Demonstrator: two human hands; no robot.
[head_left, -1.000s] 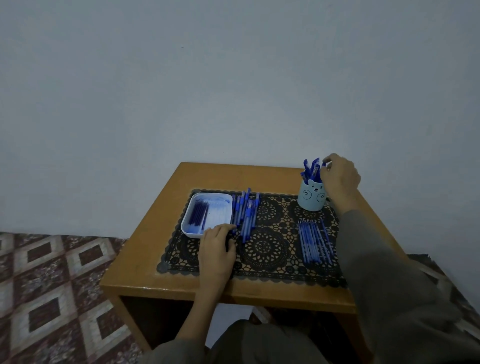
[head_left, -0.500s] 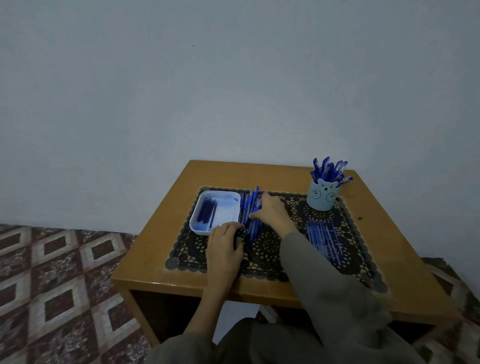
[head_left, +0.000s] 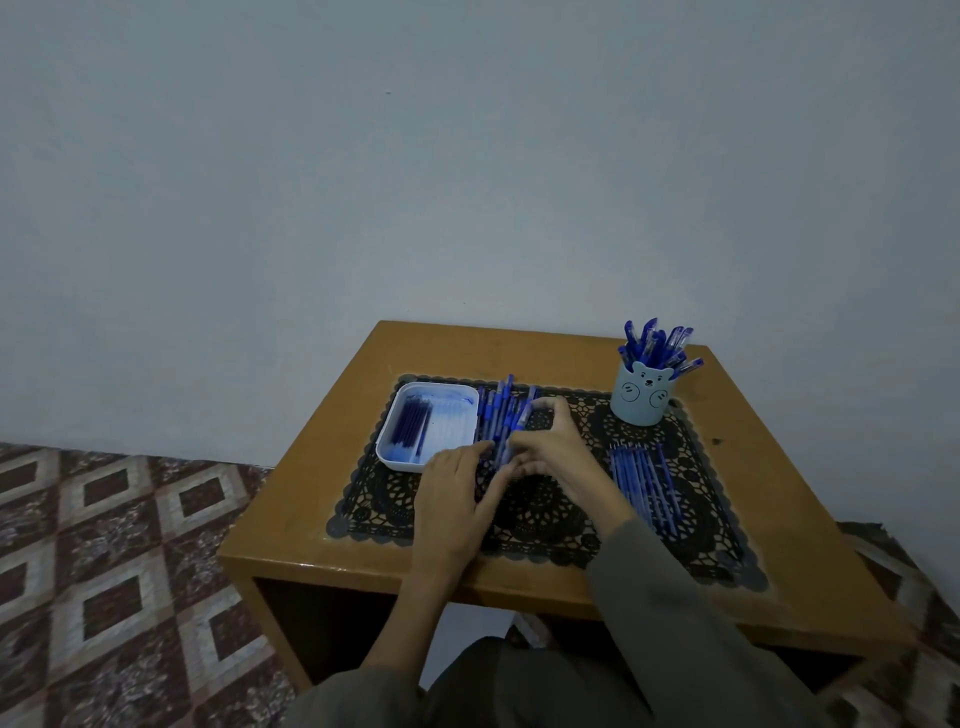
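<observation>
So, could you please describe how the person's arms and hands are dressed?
The left hand and right hand are bare: no gloves, rings or watch show. A loose grey-green right sleeve reaches the wrist; the left sleeve, same cloth, ends near the elbow.

The table (head_left: 332, 499) is glossy wood, the mat (head_left: 384, 499) openwork lace, the tray (head_left: 452, 415) and pens (head_left: 497, 415) seemingly smooth plastic.

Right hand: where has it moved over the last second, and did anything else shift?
The right hand left the bear cup at the far right and swung left to the pen pile beside the tray, fingers curled over it; a grip is not clear. The left hand stayed at the pile's near end. Cup, tray and refill row did not move.
</observation>
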